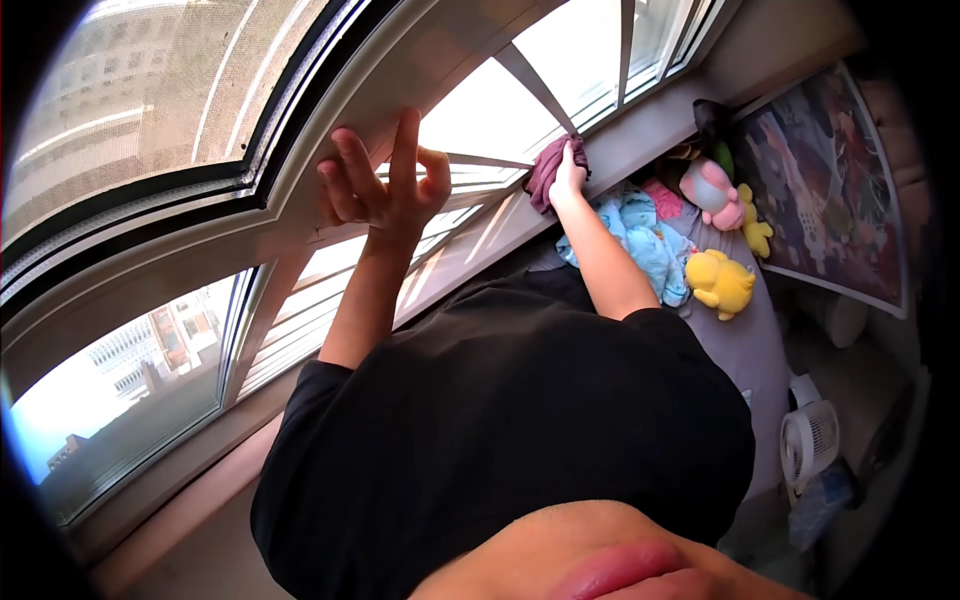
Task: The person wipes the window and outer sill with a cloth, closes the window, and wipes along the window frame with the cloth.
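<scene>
Here, from the head view, I have my right hand's (571,183) fingers closed over a bunched purple cloth (546,172), at the sill's (650,130) window-side edge — soft, light and limp, I'd judge, best gripped by its thick wad. My left hand (385,190) spreads loosely beside the window frame (430,60), visibly holding nothing.

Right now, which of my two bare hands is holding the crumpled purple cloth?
Your bare right hand, gripping the crumpled purple cloth beside the window bars. Your bare left hand, open and raised, shows no cloth.
</scene>
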`<state>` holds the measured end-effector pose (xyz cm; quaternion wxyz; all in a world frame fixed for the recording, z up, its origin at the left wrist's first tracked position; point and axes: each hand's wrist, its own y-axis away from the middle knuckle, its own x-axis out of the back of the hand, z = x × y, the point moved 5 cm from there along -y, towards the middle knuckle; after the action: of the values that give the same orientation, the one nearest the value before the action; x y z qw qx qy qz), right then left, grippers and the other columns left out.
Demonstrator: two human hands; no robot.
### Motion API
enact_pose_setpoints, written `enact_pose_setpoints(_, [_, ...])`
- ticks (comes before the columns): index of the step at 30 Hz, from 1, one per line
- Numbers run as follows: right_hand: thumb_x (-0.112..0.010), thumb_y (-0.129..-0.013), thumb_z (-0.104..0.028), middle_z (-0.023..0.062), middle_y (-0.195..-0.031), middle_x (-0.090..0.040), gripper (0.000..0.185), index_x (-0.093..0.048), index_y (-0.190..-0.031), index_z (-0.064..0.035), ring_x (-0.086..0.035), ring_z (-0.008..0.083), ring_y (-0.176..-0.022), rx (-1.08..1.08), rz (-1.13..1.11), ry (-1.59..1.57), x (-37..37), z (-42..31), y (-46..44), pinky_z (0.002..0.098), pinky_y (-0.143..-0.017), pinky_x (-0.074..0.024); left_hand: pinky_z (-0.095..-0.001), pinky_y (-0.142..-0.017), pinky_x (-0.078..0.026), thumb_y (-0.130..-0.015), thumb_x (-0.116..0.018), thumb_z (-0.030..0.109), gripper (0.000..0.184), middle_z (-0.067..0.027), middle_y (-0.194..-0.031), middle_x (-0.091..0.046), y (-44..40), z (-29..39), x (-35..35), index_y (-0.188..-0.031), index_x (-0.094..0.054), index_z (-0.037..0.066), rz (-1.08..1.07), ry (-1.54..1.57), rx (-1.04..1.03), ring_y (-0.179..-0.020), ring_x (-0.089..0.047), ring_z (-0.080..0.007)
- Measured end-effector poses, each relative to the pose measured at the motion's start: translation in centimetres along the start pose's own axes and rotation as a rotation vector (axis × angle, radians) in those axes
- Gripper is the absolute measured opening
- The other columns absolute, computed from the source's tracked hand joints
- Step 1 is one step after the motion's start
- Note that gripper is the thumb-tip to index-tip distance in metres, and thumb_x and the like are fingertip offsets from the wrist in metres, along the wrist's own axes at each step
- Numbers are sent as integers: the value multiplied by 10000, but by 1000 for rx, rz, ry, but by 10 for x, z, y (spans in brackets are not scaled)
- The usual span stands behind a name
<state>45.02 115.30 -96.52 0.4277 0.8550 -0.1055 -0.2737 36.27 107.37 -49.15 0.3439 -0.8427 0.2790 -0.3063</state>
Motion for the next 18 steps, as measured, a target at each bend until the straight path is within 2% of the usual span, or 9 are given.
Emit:
enact_pose_setpoints(1, [-682,-1017,-302,79,-1052,-734,348,-688,-1137,24,-712,164,-923,144,-18,14,-7,-12,21,316,-780,-591,-485,-1220,-143,-827,-601,281,522,-270,-1650,-297,-4,2,2,-1340,-692,256,0,-20,-21,-1555,-151,-429])
enact_pose_setpoints(5, [-647,-1014,-209,211,-1214,-708,406,-624,-1258,114,-684,269,-1109,375,-87,363,-24,-21,58,359,-995,-509,-494,-1221,-132,-823,-565,281,496,-282,-1654,-259,-6,4,4,-1282,-743,341,-29,-25,-63,-1539,-118,-453])
enact_pose_setpoints(8, [-621,-1023,-223,244,-1241,-695,420,-612,-1260,124,-676,301,-1146,328,-127,706,-17,-21,34,373,-1013,-493,-503,-1225,-144,-915,-487,387,467,-278,-1646,-279,-2,3,5,-1324,-709,418,-57,-52,-90,-1524,-132,-450])
enact_pose_setpoints(9, [-602,-1020,-253,289,-1160,-708,423,-639,-1177,138,-691,363,-1103,521,-82,705,-14,-21,23,412,-981,-503,-496,-1226,-149,-955,-444,441,458,-277,-1642,-286,-2,3,6,-1340,-692,440,-60,-54,-96,-1518,-145,-446])
enact_pose_setpoints(12, [-593,-1010,-271,311,-1058,-716,422,-664,-1088,137,-701,410,-1021,446,-120,1090,-17,-20,21,444,-930,-518,-453,-1186,-209,-1020,-351,546,462,-216,-1621,-369,-1,1,6,-1380,-638,505,-36,-80,-97,-1504,-201,-368])
enact_pose_setpoints(13, [-583,-1001,-268,326,-985,-708,410,-676,-1027,130,-696,447,-955,585,-100,1011,-20,-20,28,470,-897,-523,-431,-1155,-233,-1014,-378,529,450,-191,-1610,-403,-4,1,7,-1378,-640,503,-29,-85,-87,-1505,-203,-344])
enact_pose_setpoints(15, [-601,-973,-204,271,-981,-712,289,-683,-981,73,-697,394,-957,488,-162,1028,-22,-3,32,443,-886,-520,-410,-1124,-257,-1007,-405,512,440,-165,-1599,-436,-7,4,7,-1377,-642,501,-19,-87,-62,-1506,-206,-319])
enact_pose_setpoints(17, [-627,-929,-80,166,-921,-658,97,-644,-898,10,-658,320,-905,616,-215,962,-20,14,43,403,-851,-513,-328,-1114,-251,-973,-547,452,402,90,-1484,-607,-8,3,8,-1361,-648,421,66,31,70,-1453,-398,-177])
enact_pose_setpoints(18, [-622,-924,-30,104,-898,-617,48,-613,-900,11,-632,245,-878,571,-256,921,-16,15,47,359,-819,-506,-328,-1114,-251,-973,-547,452,402,90,-1484,-607,-8,3,9,-1361,-648,421,72,38,78,-1453,-398,-177])
